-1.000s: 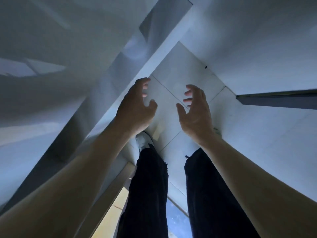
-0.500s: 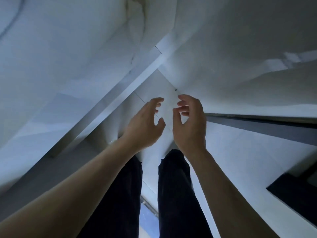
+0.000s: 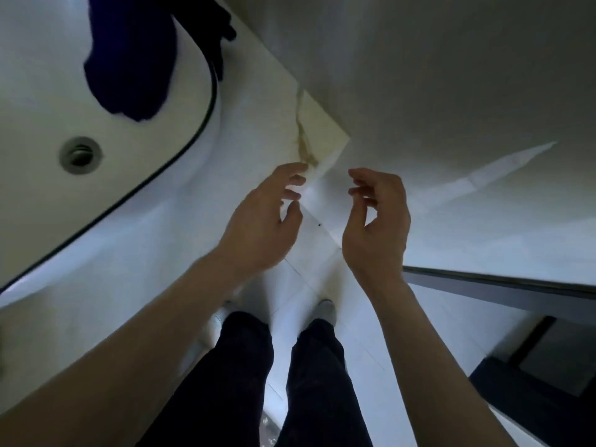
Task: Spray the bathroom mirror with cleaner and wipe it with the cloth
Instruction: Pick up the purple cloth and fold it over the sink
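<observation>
A dark blue cloth [image 3: 129, 59] lies in the white sink basin [image 3: 42, 195] at the upper left, draped toward its rim. Beside it at the basin's far edge is a dark object [image 3: 219, 37], blurred, possibly the faucet or a bottle. My left hand [image 3: 261, 221] and my right hand [image 3: 377, 224] hover side by side in mid-air over the floor, right of the sink, fingers loosely curled and holding nothing. The mirror is not in view.
The sink drain [image 3: 79, 155] shows in the basin. A white countertop [image 3: 309, 124] with a yellowish stain meets the wall. My legs and shoes stand on the white tiled floor [image 3: 303, 279]. A dark door frame [image 3: 500, 285] runs at the right.
The view has swung left and down, so the sink with the blue cloth has come into sight. Both hands stay raised and empty, a bit further apart.
</observation>
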{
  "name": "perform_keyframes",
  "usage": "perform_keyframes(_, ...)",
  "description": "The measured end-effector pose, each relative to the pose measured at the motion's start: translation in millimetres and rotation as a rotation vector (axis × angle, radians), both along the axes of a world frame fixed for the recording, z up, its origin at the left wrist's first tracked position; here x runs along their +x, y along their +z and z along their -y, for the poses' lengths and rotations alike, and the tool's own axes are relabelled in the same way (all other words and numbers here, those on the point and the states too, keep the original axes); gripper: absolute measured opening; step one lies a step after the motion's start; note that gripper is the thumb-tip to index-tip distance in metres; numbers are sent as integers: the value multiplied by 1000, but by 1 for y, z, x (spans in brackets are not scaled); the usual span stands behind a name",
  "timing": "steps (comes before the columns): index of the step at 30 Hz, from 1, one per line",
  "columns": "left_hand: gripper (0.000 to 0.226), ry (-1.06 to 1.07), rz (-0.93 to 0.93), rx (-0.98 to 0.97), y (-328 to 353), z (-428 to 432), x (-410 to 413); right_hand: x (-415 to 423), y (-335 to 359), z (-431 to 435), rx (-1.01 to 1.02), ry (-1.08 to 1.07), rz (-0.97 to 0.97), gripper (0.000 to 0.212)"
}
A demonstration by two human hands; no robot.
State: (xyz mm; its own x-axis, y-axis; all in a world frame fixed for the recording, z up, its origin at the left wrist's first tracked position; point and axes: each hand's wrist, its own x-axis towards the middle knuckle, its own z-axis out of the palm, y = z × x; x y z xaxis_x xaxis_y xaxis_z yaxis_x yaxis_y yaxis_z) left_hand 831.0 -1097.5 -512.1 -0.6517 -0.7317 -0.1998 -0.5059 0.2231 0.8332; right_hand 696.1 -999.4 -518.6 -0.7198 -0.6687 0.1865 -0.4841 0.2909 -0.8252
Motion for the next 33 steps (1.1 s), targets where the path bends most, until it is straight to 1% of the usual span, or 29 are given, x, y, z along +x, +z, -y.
perform_keyframes(4,50,83,-84,19,52,38,50,30,41,51,-40,54,-22,27)
perform_keyframes(10,52,251,-169,-24,106,84,117,77,100,123,-128,182,-90,27)
perform_keyframes(14,51,358,-187,-71,129,114,134,90,129,157,-170,284,-143,21)
perform_keyframes(17,47,424,-210,-106,136,135,130,80,140,190,-145,398,-179,20)
perform_keyframes(20,40,479,-200,-131,129,149,122,60,135,233,-28,468,-178,22)
perform_keyframes(24,33,595,-131,-169,113,158,116,34,107,291,275,683,-179,44)
perform_keyframes(26,35,643,-98,-155,108,159,113,27,95,313,373,757,-221,53)
perform_keyframes(29,36,718,-32,-129,107,159,109,21,81,339,449,805,-313,64)
perform_keyframes(31,33,781,5,-107,110,159,111,19,75,355,502,807,-316,60)
perform_keyframes(33,30,836,16,-85,117,157,114,16,76,366,522,789,-312,46)
